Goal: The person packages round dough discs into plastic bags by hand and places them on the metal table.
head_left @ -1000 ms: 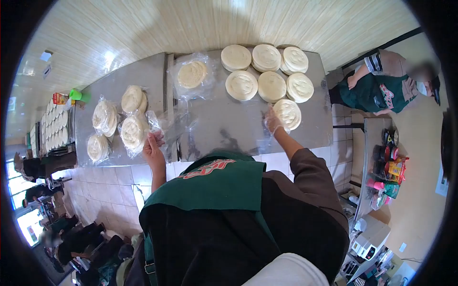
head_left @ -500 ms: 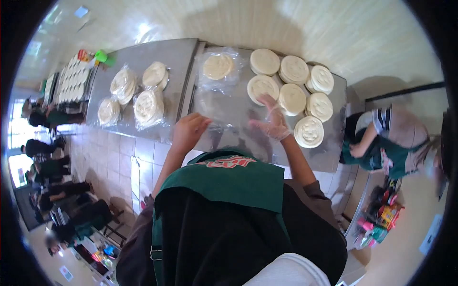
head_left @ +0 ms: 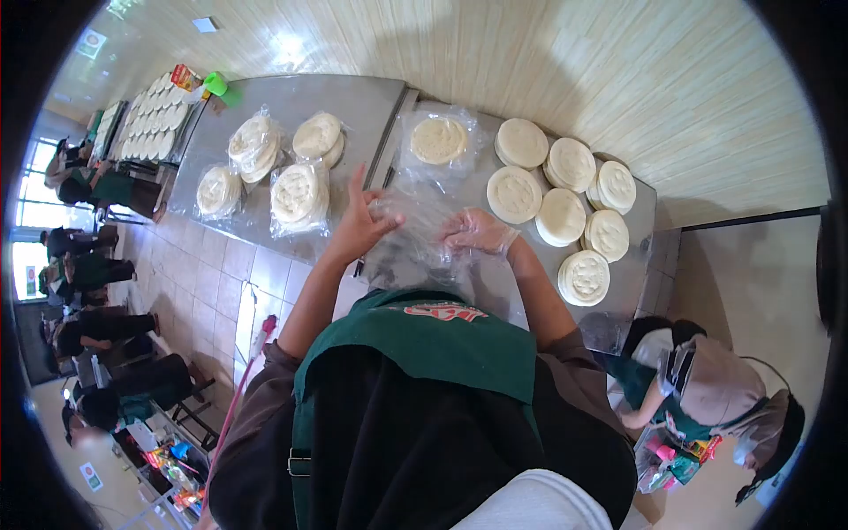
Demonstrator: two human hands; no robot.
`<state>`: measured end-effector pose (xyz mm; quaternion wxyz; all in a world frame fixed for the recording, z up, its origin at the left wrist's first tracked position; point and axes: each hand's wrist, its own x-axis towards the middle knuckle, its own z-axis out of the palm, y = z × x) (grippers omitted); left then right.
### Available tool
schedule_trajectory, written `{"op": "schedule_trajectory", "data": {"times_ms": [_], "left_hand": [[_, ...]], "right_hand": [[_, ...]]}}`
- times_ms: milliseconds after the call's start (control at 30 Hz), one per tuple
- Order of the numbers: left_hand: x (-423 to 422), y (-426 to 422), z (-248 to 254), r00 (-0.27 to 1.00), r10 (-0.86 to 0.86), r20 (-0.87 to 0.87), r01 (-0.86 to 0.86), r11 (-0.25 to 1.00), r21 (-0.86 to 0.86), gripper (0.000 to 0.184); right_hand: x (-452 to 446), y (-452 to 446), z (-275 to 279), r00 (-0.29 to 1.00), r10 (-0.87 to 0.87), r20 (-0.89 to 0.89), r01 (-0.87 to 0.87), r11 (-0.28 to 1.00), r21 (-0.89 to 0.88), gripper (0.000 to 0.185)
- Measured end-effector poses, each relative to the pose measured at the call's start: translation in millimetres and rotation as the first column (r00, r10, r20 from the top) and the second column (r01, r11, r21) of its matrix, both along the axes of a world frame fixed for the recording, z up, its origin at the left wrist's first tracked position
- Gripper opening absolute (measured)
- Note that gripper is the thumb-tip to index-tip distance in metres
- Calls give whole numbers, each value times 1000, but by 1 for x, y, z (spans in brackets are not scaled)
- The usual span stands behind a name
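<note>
A crumpled clear plastic bag [head_left: 415, 225] stretches between my hands above the steel table. My right hand [head_left: 481, 234], in a clear glove, pinches the bag's right side. On the other side, my bare left hand [head_left: 358, 221] touches the bag with fingers and thumb spread apart. Just beyond lies a flat round of pale dough [head_left: 439, 141] on a plastic sheet. Stacks of similar dough rounds stand to the right, the closest to my right hand being one stack [head_left: 514, 194]. Left of my left hand sits a bagged stack of rounds [head_left: 299, 196].
Several bagged stacks rest on the left steel table [head_left: 362, 97], across a narrow gap from the right one. Far left are trays of dough rounds [head_left: 155, 128] and a green cup [head_left: 215, 84]. A co-worker [head_left: 707, 380] bends at the right; other people stand far left.
My right hand has moved from a dough stack toward the left and now grips a lifted plastic bag. My left hand has come up to that bag. The co-worker at right has bent lower.
</note>
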<state>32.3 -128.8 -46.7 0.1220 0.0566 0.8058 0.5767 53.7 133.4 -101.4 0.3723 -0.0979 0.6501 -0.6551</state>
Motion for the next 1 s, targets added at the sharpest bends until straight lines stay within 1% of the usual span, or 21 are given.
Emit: {"op": "schedule_trajectory", "data": {"times_ms": [33, 67, 100, 133, 167, 200, 233, 267, 300, 333, 433, 467, 567, 600, 633, 667, 733, 833, 900, 933, 1000], "left_hand": [[-8, -9, 7, 991, -82, 110, 102, 977, -189, 30], [-16, -18, 11, 963, -141, 230, 219, 907, -360, 32], [-23, -27, -2, 954, -136, 268, 202, 950, -237, 32], [-30, -38, -28, 941, -136, 309, 179, 977, -114, 32], [-38, -47, -46, 926, -143, 349, 149, 989, 8, 33], [-47, -57, -54, 929, -181, 322, 170, 983, 64, 35], [-57, -64, -54, 922, -231, 312, 220, 973, 72, 34], [-67, -71, -52, 912, -279, 301, 268, 960, 79, 32], [-77, -76, -49, 900, -325, 291, 313, 946, 86, 30], [-87, -70, -1, 876, -362, 318, 413, 904, -109, 30], [-122, -85, -10, 709, -621, 335, 600, 780, 176, 33], [-132, -88, -12, 670, -664, 333, 596, 748, 293, 30], [-171, -86, -39, 685, -665, 298, 411, 690, 595, 20], [-181, -76, -49, 737, -590, 331, 249, 691, 679, 18], [-198, -63, -82, 728, -577, 370, 100, 624, 775, 21], [-215, -48, -117, 713, -571, 407, -50, 538, 841, 23], [-236, -1, -144, 795, -466, 387, -123, 502, 856, 25], [-251, 46, -193, 771, -180, 610, -391, 623, 678, 26], [-258, 51, -250, 751, -112, 651, -445, 642, 624, 32], [-259, 52, -268, 738, -79, 671, -472, 651, 595, 36], [-256, 52, -279, 767, -20, 641, -476, 652, 590, 32]], "right_hand": [[-14, 0, -4, 999, 27, 46, -28, 999, 22, 27], [-27, -2, -9, 999, 48, -5, -47, 998, 48, 30], [-42, -5, -13, 996, 69, -56, -65, 995, 74, 33], [-59, -8, -20, 990, 90, -105, -79, 992, 99, 36], [-85, -11, -34, 993, -85, -77, 92, 992, 91, 42], [-115, -13, -55, 965, -257, -48, 261, 961, 88, 48], [-143, -16, -76, 908, -420, -17, 419, 903, 89, 53], [-168, -19, -99, 858, -431, -279, 509, 784, 355, 60], [-192, -21, -122, 787, -341, -515, 608, 571, 551, 67], [-211, -22, -135, 704, -164, -691, 704, 296, 646, 74], [-242, -29, -130, 885, -36, -463, 464, 117, 878, 91], [-247, -33, -129, 887, -42, -460, 462, 99, 881, 91], [-242, -40, -129, 878, -18, -478, 479, 24, 878, 87], [-235, -41, -133, 862, 13, -507, 507, -13, 862, 84], [-235, -41, -132, 845, 46, -534, 535, -45, 843, 81], [-240, -40, -134, 842, -18, -540, 539, -19, 842, 78], [-251, -26, -174, 826, -148, -544, 553, 33, 832, 72], [-246, -14, -211, 708, -4, -706, 706, 52, 707, 66], [-238, -18, -192, 662, -31, -749, 749, 46, 661, 62], [-235, -22, -177, 639, -45, -768, 769, 41, 638, 60], [-229, -30, -157, 632, -161, -758, 775, 117, 621, 59]]}}
